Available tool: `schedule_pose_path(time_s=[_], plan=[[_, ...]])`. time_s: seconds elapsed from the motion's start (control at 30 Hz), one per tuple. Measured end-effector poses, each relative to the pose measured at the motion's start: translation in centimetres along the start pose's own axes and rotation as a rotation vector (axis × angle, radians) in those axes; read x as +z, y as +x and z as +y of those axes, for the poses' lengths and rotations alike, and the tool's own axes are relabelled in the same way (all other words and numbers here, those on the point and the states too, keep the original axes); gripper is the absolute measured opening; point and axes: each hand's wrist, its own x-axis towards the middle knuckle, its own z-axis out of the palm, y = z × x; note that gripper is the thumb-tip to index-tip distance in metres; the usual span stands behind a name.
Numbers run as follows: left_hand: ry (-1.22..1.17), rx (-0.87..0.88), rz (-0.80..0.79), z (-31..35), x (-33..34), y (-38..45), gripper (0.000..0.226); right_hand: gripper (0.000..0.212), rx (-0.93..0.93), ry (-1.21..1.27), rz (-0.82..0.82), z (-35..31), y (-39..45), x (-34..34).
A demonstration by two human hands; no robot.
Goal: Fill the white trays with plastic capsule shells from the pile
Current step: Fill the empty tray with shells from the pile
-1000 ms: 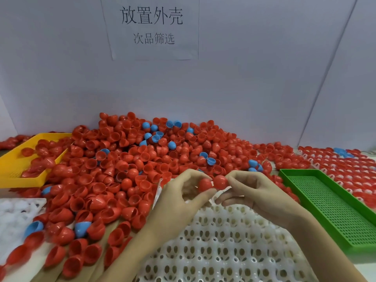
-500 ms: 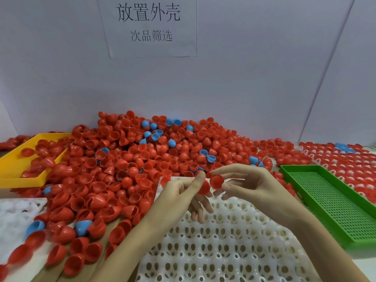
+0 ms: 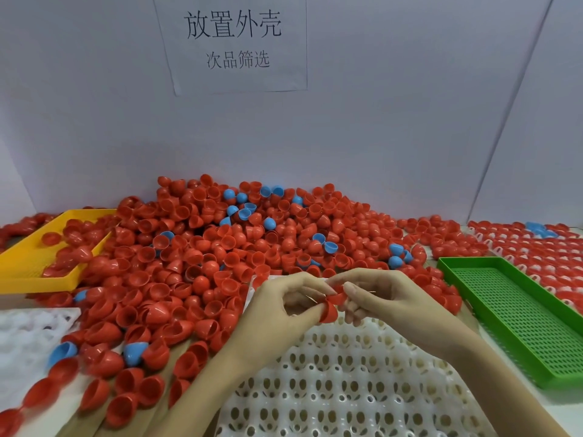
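- Head view: I have both hands over the far edge of the near white tray (image 3: 347, 383). My left hand (image 3: 284, 310) pinches a red capsule shell (image 3: 328, 311) at its fingertips, and my right hand (image 3: 378, 294) pinches a second red shell (image 3: 337, 298) just beside it; the two shells touch or nearly touch.
- A second ago the two shells sat side by side, domes toward me, higher up. Now the hands have come down toward the tray, and the left shell is turned so its dome faces right. I judge I was sorting out two shells and am about to seat them.
- The white tray's pockets that I can see hold no shells, so the filling here is barely begun.
- The pile (image 3: 220, 253) of red shells, with a few blue ones, lies far and left, spilling onto a yellow tray (image 3: 19, 272).
- A green perforated tray (image 3: 536, 326) lies right, and farther right filled trays (image 3: 536, 257) carry red shells. Another white tray (image 3: 28, 335) lies near left.
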Motion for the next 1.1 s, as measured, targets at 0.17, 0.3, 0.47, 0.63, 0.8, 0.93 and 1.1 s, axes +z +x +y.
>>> schedule_pose_path(time_s=[0.17,0.3,0.47,0.63,0.8,0.93,1.1], plan=[[0.455,0.151,0.351,-1.3,-2.1,1.0,0.028,0.029,0.048,0.104,0.120,0.1,0.2,-0.9],[0.679,0.176,0.381,-2.9,-4.5,1.8,0.030,0.027,0.065,0.114,0.206,0.4,0.0,-2.2],[0.729,0.158,0.280,-5.0,-3.9,2.6,0.033,0.025,0.088,0.115,0.264,1.2,0.1,-2.7],[0.875,0.128,0.216,-6.4,-3.6,3.1,0.028,0.026,0.088,0.110,0.263,1.3,0.2,-2.6],[1.046,0.139,0.171,-6.6,-4.1,2.8,0.029,0.026,0.087,0.108,0.261,1.6,0.2,-2.7],[1.006,0.131,0.210,-6.1,-4.5,2.5,0.031,0.027,0.094,0.120,0.282,1.9,0.1,-2.9],[0.986,-0.055,0.413,-5.8,-8.1,1.4,0.031,0.028,0.113,0.159,0.312,2.3,0.1,-3.2]])
